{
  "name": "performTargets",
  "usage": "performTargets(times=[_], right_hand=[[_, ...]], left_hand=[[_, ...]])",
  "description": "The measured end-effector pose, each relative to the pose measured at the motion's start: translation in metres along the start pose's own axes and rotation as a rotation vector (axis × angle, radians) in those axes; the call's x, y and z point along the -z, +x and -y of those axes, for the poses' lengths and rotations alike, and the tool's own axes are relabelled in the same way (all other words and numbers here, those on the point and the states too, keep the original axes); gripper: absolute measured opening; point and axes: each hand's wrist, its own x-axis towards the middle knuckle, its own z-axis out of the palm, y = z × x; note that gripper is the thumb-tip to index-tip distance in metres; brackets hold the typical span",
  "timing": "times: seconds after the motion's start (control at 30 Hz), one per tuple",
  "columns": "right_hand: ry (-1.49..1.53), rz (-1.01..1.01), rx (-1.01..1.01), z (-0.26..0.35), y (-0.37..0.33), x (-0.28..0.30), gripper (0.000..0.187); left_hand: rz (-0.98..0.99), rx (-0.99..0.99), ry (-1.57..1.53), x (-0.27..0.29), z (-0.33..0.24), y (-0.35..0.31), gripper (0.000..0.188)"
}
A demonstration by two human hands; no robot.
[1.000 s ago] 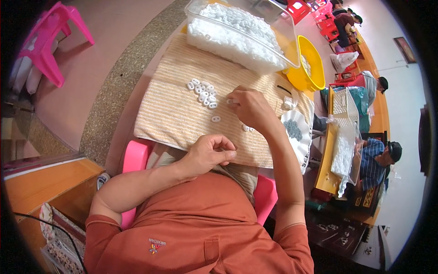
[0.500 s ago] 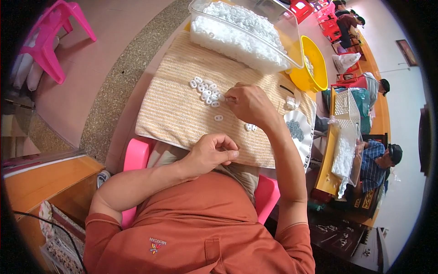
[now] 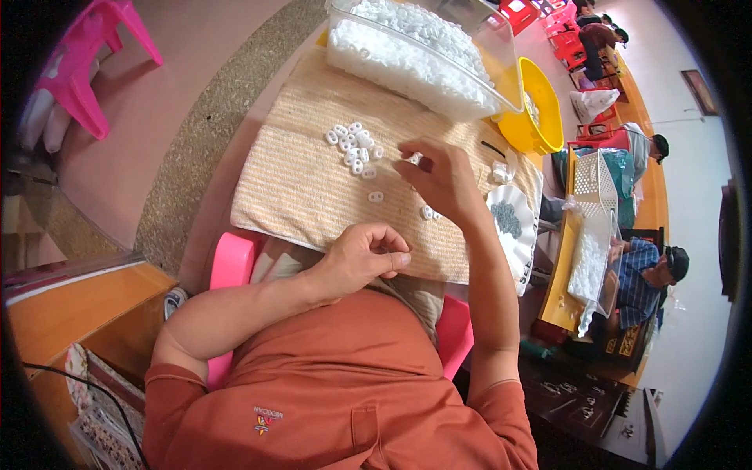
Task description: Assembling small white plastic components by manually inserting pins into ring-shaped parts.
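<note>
On the striped tan towel point(image 3: 290, 172) lies a cluster of white oval pieces with two holes point(image 3: 350, 141). One such piece point(image 3: 376, 197) sits apart, nearer to me. My right hand point(image 3: 442, 178) hovers just right of the cluster, thumb and index finger spread. A small whitish bit shows in the gap between them; whether it lies on the towel or against the fingers I cannot tell. A few more white pieces point(image 3: 428, 212) rest below that wrist. Over the towel's near edge, my left hand point(image 3: 364, 254) has thumb and fingertips pinched together; what they hold, if anything, is hidden.
A clear bin point(image 3: 415, 74) heaped with white pieces stands at the far edge, a yellow basin point(image 3: 540, 110) beside it. To the right is a white fluted dish point(image 3: 511, 251) of grey-blue bits. Another person point(image 3: 642, 274) sits at a neighbouring table with a similar bin.
My right hand has drawn slightly back from the cluster, and its thumb and index finger have parted. The left hand keeps its pinch, almost still.
</note>
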Motion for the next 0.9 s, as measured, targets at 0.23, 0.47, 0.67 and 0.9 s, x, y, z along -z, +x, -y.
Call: performTargets(times=[0.23,0.47,0.67,0.9], right_hand=[[-0.209,-0.066,-0.153,-0.009,-0.076,0.013,0.024],[-0.271,-0.155,-0.165,-0.025,-0.096,-0.001,0.027],[-0.298,-0.184,-0.182,-0.021,-0.094,-0.007,0.032],[-0.321,-0.187,-0.142,-0.015,-0.087,-0.006,0.034]], left_hand=[[-0.015,-0.006,0.044,0.001,0.001,-0.001,0.017],[0.004,-0.015,-0.002,0.000,0.006,0.001,0.018],[0.001,-0.007,0.026,-0.002,0.002,-0.001,0.020],[-0.002,-0.013,0.023,0.000,0.003,0.000,0.020]])
